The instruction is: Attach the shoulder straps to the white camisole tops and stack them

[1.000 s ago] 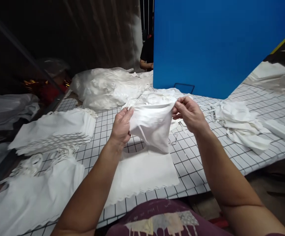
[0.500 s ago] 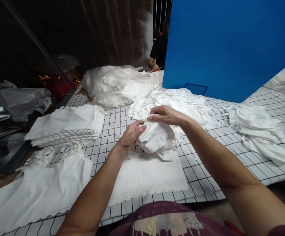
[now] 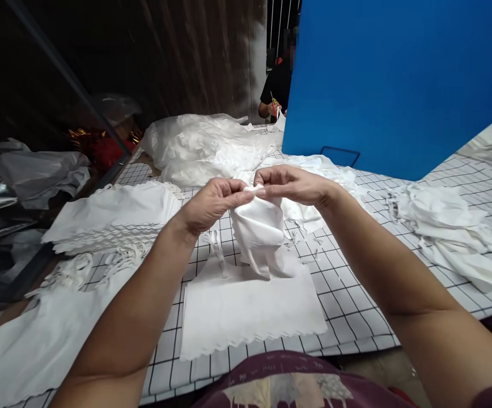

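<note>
Left hand (image 3: 210, 204) and right hand (image 3: 292, 186) are meeting above the bench (image 3: 356, 317), fingertips nearly touching. Both grips are closing as pinches on the top edge of a small white cloth bag (image 3: 258, 232); thumb and forefinger of each hand are nipping the same bunched bit of fabric at the bag's mouth.

Bag is hanging from the pinch, mouth up, closed end down. Long axis is running roughly vertical, leaning slightly toward the wearer at the bottom. Its lower end is brushing or just clearing a flat white cloth sheet (image 3: 250, 309) with a scalloped near edge, lying on the bench directly below. Thin white drawstrings (image 3: 218, 252) are trailing down to the left of the bag.

Judgement on handling: the fabric is limp, so the pinch is working best kept at the very rim, with the hands close together and the bag left hanging free so that it is falling straight.

Outward: a stack of folded white cloths (image 3: 114, 218) is sitting to the left, a larger white sheet (image 3: 37, 351) nearer the bench's front edge. A loose heap of white pieces (image 3: 441, 226) is lying to the right, another heap (image 3: 203, 147) farther back. A blue panel (image 3: 399, 85) is standing at the rear right. Another person (image 3: 276, 90) is working beyond it, hands apart from these.
</note>
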Demonstrator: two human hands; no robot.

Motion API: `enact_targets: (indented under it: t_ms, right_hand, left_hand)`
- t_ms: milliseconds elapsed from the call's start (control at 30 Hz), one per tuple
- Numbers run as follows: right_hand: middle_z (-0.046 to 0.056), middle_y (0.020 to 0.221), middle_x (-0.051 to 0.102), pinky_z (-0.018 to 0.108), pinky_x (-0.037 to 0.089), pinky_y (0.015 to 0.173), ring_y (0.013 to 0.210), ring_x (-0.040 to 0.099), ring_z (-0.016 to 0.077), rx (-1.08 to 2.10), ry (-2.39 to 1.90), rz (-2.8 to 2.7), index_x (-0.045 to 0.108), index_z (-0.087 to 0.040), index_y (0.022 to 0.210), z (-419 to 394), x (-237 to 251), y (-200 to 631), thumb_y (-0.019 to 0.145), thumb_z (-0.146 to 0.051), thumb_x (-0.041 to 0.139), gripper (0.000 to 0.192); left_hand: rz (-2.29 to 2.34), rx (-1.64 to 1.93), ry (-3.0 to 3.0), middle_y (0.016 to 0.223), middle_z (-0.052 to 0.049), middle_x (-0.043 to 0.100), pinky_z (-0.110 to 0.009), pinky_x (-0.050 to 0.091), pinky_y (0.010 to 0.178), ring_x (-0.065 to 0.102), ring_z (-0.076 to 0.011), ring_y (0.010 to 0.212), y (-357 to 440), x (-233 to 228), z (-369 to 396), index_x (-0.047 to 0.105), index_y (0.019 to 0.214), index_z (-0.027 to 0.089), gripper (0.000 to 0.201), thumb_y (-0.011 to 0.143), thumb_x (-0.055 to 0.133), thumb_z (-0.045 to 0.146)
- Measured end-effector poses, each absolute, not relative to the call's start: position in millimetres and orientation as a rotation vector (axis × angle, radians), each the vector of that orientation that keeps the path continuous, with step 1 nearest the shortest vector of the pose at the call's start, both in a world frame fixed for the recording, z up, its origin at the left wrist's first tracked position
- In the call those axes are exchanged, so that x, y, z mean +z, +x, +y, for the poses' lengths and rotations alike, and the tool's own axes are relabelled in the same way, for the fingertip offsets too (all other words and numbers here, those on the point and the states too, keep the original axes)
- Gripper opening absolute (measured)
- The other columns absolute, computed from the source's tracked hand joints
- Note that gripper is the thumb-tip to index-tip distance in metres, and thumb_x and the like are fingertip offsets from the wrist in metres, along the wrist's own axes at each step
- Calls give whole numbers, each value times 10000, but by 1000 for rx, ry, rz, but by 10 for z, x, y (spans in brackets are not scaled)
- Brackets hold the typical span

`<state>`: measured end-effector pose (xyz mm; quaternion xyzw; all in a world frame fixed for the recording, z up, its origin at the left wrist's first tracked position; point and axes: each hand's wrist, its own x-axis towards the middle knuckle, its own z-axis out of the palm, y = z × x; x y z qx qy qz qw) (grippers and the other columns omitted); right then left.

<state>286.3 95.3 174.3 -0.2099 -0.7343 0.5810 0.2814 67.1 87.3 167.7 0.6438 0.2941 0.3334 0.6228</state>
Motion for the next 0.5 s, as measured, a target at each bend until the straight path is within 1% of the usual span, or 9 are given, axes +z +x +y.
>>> enact_targets:
  t_ms: [100,200,233,300,367,433,500]
  right_hand:
    - [-13,716,610,156,416,513,579,547,62,1815,-375,-2073,630,-106,902,911,1827,2953,809,-341,778,292]
    - [39,789,690,191,489,559,655,641,119,1951,-350,-2135,674,-97,960,880,1876,3066,775,-358,802,344]
    - [48,807,707,198,502,569,675,656,131,1948,-374,-2148,686,-98,971,884,1874,3107,767,-363,807,356]
    - [45,798,720,188,506,570,666,654,122,1901,-445,-2182,707,-101,973,916,1838,3196,768,-362,806,346]
    - [38,784,721,185,509,585,649,638,105,1837,-519,-2199,723,-106,971,967,1766,3288,793,-360,786,317]
    - [42,813,725,205,525,634,671,635,104,1772,-604,-2156,730,-113,958,1013,1673,3365,817,-363,764,289]
    - [41,831,721,229,531,676,705,637,113,1719,-672,-2080,730,-121,928,1037,1577,3406,821,-368,758,271]
  left_hand:
    - [644,878,1469,664,-20,597,-237,415,572,552,-126,594,530,1894,825,672,716,128,290,698,843,361]
    - [472,1036,1494,650,-39,565,-275,455,607,576,-165,640,325,2057,805,642,647,134,311,665,854,361]
    - [402,1079,1511,628,-40,548,-285,461,608,568,-170,638,254,2095,802,620,616,138,324,657,850,363]
    - [320,1140,1552,562,-32,499,-291,453,584,530,-164,597,110,2144,796,569,559,149,354,655,832,366]
    - [365,1138,1607,502,-23,459,-286,435,553,495,-158,558,-27,2154,784,546,542,160,362,664,811,374]
    - [479,1100,1637,488,-29,474,-281,424,527,489,-161,544,-143,2131,769,554,558,168,351,669,799,393]
    - [562,1099,1607,519,-43,522,-269,403,496,487,-158,532,-220,2090,758,558,580,175,352,664,795,421]
